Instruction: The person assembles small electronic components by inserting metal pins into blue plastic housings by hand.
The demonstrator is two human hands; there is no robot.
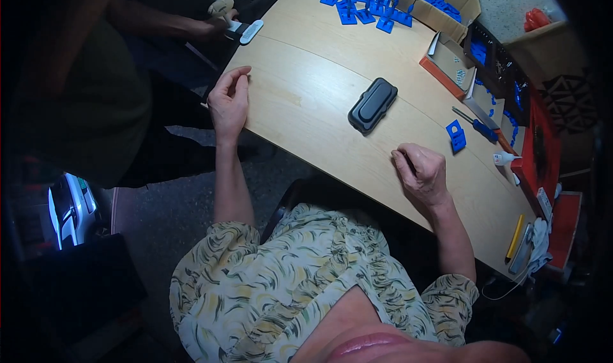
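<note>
Pale wooden table (306, 63) with a curved near edge. Left hand (228, 101) rests at that edge, fingers loosely curled, holding nothing. Right hand (421, 171) lies knuckles-up, fingers folded under; whether it grips anything cannot be told. Between the hands, nearer the right, a black oblong case (372, 105) lies flat, untouched. Just beyond the right hand sits a small blue plastic clip (456, 136); more blue parts (370, 2) lie well past both.
</note>
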